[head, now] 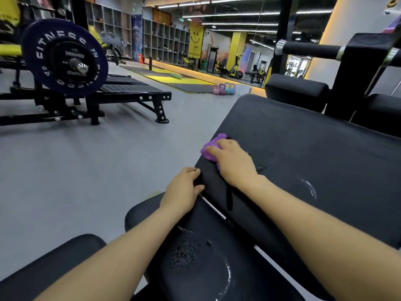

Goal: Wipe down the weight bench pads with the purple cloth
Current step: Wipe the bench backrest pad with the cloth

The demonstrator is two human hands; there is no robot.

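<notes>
The black back pad (303, 148) of the weight bench stretches away from me, with the black seat pad (195, 257) nearer and wet drops on it. My right hand (233, 162) grips the bunched purple cloth (213, 146) and presses it on the back pad's left edge; most of the cloth is hidden under the hand. My left hand (184, 190) rests on the near left corner of the back pad, at the gap between the two pads, fingers curled over the edge.
A barbell with a dark plate (65, 57) sits on a black rack at the left over grey floor. Coloured kettlebells (224, 89) stand by floor mats. A padded roller and frame (310, 49) rise at the right. Another black pad (54, 263) lies at the lower left.
</notes>
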